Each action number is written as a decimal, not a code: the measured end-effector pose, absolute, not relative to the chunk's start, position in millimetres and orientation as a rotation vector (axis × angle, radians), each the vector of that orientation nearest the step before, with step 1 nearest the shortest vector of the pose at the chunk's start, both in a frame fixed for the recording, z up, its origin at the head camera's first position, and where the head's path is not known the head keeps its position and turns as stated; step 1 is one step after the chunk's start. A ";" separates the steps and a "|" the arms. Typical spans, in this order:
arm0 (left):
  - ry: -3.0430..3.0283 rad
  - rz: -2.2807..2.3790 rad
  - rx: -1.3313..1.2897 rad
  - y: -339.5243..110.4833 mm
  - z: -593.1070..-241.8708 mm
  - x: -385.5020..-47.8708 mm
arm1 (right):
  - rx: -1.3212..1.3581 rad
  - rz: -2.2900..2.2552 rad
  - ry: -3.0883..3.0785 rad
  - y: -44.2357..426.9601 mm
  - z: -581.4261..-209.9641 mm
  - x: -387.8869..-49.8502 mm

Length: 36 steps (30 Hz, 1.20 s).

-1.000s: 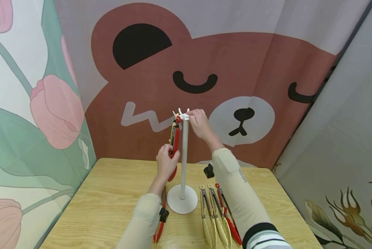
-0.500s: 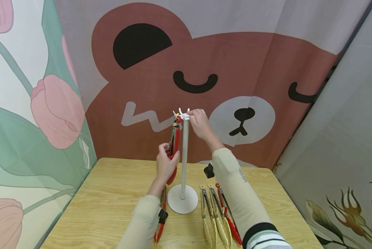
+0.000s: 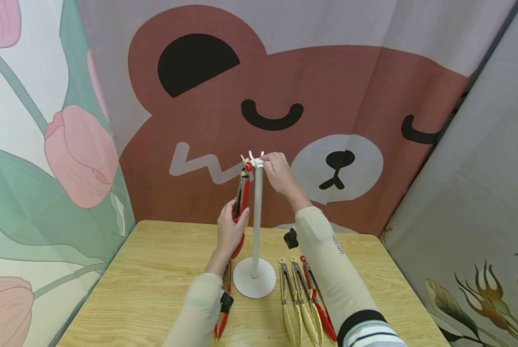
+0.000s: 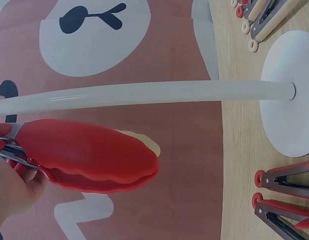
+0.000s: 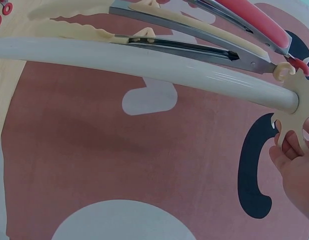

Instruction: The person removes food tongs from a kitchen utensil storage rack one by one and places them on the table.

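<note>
My left hand (image 3: 230, 233) grips red-tipped tongs (image 3: 245, 195) partway down their length. They hang by a red ring from a hook at the upper left of a white stand (image 3: 257, 217). In the left wrist view their scalloped red head (image 4: 89, 155) lies close to the pole, with a cream tip showing behind it. Cream tongs (image 5: 194, 31) hang beside them in the right wrist view, their loop at the hooks. At the stand's top, my right hand (image 3: 279, 174) pinches one arm of the white hook piece (image 5: 290, 117).
On the wooden table (image 3: 154, 279), cream tongs (image 3: 288, 303) and red tongs (image 3: 324, 318) lie right of the round base (image 3: 253, 286). Left of it are two more red tongs (image 4: 289, 182), partly under my left forearm in the head view. Printed curtains hang behind.
My left hand has shifted a little, and the lower end of the red tongs has swung slightly left. The cream tongs show less behind them. My right hand stays at the hook piece.
</note>
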<state>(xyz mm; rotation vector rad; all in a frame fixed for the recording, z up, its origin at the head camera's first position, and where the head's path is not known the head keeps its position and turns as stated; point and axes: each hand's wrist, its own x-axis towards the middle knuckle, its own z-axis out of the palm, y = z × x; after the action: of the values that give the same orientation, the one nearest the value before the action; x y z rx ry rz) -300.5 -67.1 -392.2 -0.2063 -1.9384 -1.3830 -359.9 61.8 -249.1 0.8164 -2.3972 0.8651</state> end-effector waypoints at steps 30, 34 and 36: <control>-1.852 -1.370 -0.255 -69.9 -386.5 -298.5 | 0.839 0.831 -2.358 61.6 -249.1 -362.7; -1.849 -1.385 -0.253 -71.0 -383.9 -297.1 | 0.841 0.835 -2.355 61.3 -248.8 -362.1; -1.852 -1.386 -0.251 -71.5 -382.9 -297.1 | 0.839 0.837 -2.353 61.3 -248.8 -362.0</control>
<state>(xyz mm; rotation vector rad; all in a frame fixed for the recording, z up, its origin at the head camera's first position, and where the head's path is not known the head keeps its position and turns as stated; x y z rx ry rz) -297.1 -71.5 -382.9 -0.2511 -1.8516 -1.3860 -362.0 61.3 -248.8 0.8386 -2.3532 0.8370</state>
